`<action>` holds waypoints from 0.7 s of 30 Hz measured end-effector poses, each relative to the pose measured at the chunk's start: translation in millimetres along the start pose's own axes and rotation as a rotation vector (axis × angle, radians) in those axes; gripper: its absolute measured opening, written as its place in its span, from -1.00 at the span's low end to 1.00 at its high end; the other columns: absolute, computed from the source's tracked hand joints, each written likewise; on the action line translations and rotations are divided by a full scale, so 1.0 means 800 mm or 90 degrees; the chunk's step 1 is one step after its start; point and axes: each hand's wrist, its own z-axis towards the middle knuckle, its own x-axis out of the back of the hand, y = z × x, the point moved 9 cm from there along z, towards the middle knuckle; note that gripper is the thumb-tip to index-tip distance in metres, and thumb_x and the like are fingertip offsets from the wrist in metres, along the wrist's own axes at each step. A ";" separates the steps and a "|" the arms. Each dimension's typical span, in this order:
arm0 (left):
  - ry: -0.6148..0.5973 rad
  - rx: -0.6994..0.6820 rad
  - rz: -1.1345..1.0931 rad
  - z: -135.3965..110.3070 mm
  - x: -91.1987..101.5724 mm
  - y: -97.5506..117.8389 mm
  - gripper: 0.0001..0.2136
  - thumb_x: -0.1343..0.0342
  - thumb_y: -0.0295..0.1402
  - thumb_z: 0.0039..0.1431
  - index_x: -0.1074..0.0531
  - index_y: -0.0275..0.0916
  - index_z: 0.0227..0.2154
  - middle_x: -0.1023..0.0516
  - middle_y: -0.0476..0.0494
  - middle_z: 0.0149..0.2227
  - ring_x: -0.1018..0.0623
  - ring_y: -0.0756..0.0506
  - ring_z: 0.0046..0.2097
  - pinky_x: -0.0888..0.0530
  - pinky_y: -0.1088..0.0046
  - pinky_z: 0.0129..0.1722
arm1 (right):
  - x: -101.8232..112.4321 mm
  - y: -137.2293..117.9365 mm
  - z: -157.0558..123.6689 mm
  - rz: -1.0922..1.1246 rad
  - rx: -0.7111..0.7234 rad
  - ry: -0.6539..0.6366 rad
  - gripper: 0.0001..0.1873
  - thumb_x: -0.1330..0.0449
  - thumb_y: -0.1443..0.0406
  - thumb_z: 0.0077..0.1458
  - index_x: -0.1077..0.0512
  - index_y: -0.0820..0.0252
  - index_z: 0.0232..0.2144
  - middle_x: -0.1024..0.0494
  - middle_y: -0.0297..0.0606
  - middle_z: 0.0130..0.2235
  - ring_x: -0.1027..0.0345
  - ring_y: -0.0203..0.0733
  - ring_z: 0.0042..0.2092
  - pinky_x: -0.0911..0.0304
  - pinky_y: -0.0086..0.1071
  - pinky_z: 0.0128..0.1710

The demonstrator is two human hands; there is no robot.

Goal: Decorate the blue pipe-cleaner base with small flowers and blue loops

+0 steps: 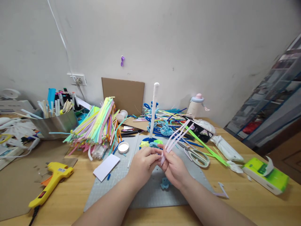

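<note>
My left hand (pixel 143 163) and my right hand (pixel 174 168) meet over a grey cutting mat (pixel 141 191). Both are closed, pinching the lower ends of a bundle of pale pink pipe cleaners (pixel 176 138) that fans up and to the right. Just behind my fingers a white wrapped stick (pixel 154 106) stands upright on a blue base with yellow-green and blue fuzzy pieces (pixel 150 143). A small blue fuzzy piece (pixel 165 183) lies on the mat below my right hand.
A big heap of coloured pipe cleaners (pixel 96 128) lies at left, with a metal tin of tools (pixel 56 122) behind. A yellow glue gun (pixel 53 179), white card (pixel 106 167), scissors (pixel 198 156), phone (pixel 201 131), green tissue pack (pixel 266 175) and cardboard sheet (pixel 123 94) surround the mat.
</note>
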 end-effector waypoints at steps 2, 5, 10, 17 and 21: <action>0.001 0.000 -0.005 0.000 0.000 0.001 -0.85 0.00 -0.40 0.14 -0.45 -0.19 -0.27 -0.47 -0.13 -0.21 -0.40 -0.08 -0.16 -0.35 0.33 -0.20 | -0.002 0.000 0.000 0.003 -0.002 -0.006 -0.77 -0.15 0.29 0.06 -0.32 0.19 -0.18 -0.51 -0.23 -0.27 -0.37 -0.33 -0.36 -0.27 -0.48 -0.42; -0.005 0.002 -0.007 -0.001 -0.001 0.002 -0.86 0.01 -0.41 0.15 -0.44 -0.21 -0.29 -0.47 -0.13 -0.22 -0.40 -0.08 -0.15 -0.34 0.34 -0.19 | -0.004 0.000 -0.001 0.008 0.000 -0.012 -0.76 -0.13 0.30 0.07 -0.31 0.19 -0.16 -0.51 -0.21 -0.25 -0.38 -0.32 -0.32 -0.28 -0.48 -0.38; -0.011 0.005 0.004 -0.002 -0.003 0.001 -0.84 0.03 -0.43 0.15 -0.44 -0.19 -0.28 -0.47 -0.13 -0.23 -0.40 -0.09 -0.16 -0.34 0.34 -0.20 | -0.002 0.002 0.000 0.015 -0.002 -0.015 -0.75 -0.12 0.33 0.08 -0.30 0.20 -0.14 -0.51 -0.21 -0.24 -0.40 -0.30 -0.27 -0.30 -0.46 -0.34; 0.026 0.039 -0.025 0.002 0.009 0.000 -0.87 -0.10 -0.36 0.06 -0.43 -0.17 -0.29 -0.44 -0.11 -0.27 -0.41 -0.09 -0.19 -0.35 0.37 -0.21 | 0.002 -0.003 0.005 0.016 -0.016 -0.008 -0.85 -0.08 0.34 0.11 -0.30 0.23 -0.22 -0.51 -0.13 -0.20 -0.43 -0.23 -0.25 -0.32 -0.41 -0.37; 0.062 0.087 0.037 0.001 0.019 -0.009 -0.61 -0.26 -0.25 -0.15 -0.39 -0.13 -0.19 -0.36 -0.12 -0.20 -0.38 -0.14 -0.13 -0.34 0.29 -0.15 | -0.001 0.000 0.004 0.032 -0.028 -0.012 -0.86 -0.08 0.34 0.11 -0.30 0.24 -0.23 -0.51 -0.14 -0.21 -0.42 -0.20 -0.17 -0.32 -0.33 -0.19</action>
